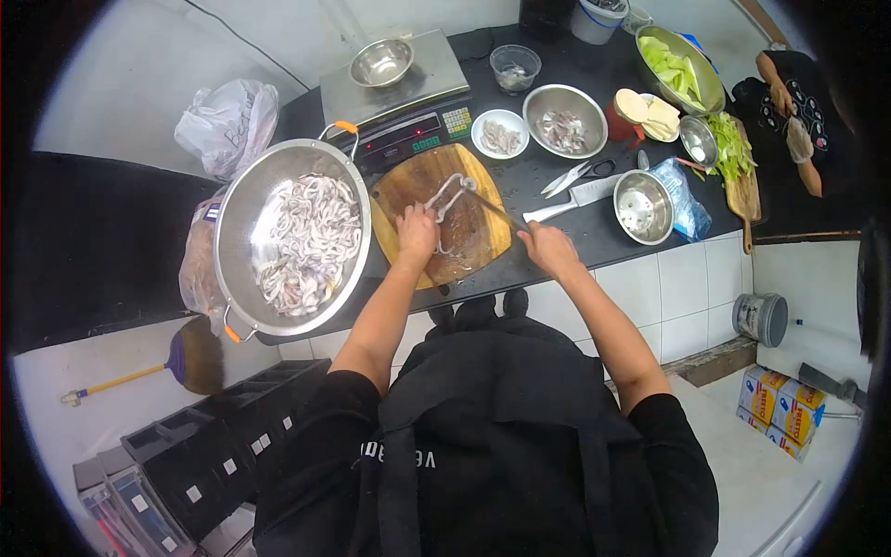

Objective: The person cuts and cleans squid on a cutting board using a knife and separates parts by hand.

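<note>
A round wooden cutting board (pixel 394 190) lies on the dark counter in front of me. Over its middle, a pale squid tentacle (pixel 448 197) curls upward from my left hand (pixel 418 232), whose fingers are bunched on its lower end. My right hand (pixel 549 249) grips a knife (pixel 499 213) by the handle. The blade points up and left, its tip beside the tentacle's upper loop. Small wet scraps lie on the board below. To the left, a large steel colander (pixel 243 218) with orange-covered handles holds a heap of tentacles (pixel 314 243).
Behind the board stands a digital scale (pixel 399 135) carrying a steel bowl (pixel 381 63). A white bowl (pixel 500 134) and a steel bowl (pixel 565 122) hold cut pieces. Scissors (pixel 566 178) and a cleaver (pixel 587 193) lie right. A co-worker (pixel 800 102) stands far right.
</note>
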The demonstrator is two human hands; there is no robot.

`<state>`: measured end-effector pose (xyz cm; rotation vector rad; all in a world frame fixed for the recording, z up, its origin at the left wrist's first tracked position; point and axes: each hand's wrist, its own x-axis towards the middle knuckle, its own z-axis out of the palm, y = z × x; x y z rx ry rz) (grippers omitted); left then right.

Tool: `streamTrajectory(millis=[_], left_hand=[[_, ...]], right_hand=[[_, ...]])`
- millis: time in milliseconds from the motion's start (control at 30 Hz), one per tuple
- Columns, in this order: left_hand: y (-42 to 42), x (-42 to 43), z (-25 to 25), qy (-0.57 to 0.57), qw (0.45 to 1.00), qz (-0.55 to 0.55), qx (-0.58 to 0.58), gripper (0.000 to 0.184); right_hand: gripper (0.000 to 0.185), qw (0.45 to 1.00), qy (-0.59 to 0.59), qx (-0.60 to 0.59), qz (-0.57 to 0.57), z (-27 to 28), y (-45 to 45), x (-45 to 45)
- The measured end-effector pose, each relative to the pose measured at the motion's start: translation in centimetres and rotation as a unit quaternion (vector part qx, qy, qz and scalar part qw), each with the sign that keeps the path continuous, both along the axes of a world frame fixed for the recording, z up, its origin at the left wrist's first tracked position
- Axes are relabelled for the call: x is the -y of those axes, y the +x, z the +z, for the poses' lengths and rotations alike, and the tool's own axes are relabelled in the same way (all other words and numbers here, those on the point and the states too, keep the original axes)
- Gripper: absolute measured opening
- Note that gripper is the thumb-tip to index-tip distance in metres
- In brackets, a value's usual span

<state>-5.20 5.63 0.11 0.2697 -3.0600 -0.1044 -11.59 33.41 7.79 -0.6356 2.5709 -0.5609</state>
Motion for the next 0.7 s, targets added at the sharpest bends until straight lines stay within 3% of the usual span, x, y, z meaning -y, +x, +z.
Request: streamTrajectory(millis=[33,100,200,300,400,533,633,700], left_hand=[[0.5,0.1,0.7,-0.001,1.0,-0.002,0.002,0.019],[1.5,0.5,1.8,0.112,0.989,-0.101,-0.013,0.021],[3.0,1.3,2.0,0.137,0.977,-0.145,-0.072,0.019],[4.0,1.9,2.1,0.213,0.968,-0.106,-0.074,0.019],[3.9,2.1,1.9,0.214,0.966,-0.112,-0.094,0.021],[1.8,2.2,0.6,0.204,0.974,-0.081,-0.051,0.022],[0.3,1.6,0.5,0.19,0.979,-0.015,-0.076,0.023],[-0.6,1.1,0.7,0.141,0.989,0.042,-0.032,0.019]], right_hand=[[0.034,1.0,0.006,-0.002,-0.009,-0.1,-0.4,0.0],[0.034,1.0,0.012,-0.003,-0.019,-0.4,-0.5,-0.2],[0.035,1.0,0.023,-0.003,0.002,-0.9,-1.2,-0.5],[0.035,1.0,0.022,-0.006,0.015,-1.2,-1.2,-0.3],[0.035,1.0,0.028,-0.003,0.006,-0.5,-1.2,-0.1],[0.036,0.999,0.05,-0.008,0.018,0.4,-2.1,-0.3],[0.037,0.997,0.066,-0.003,0.024,0.2,-2.4,-0.1],[0.037,0.997,0.075,0.004,0.024,-0.3,-2.5,0.0]])
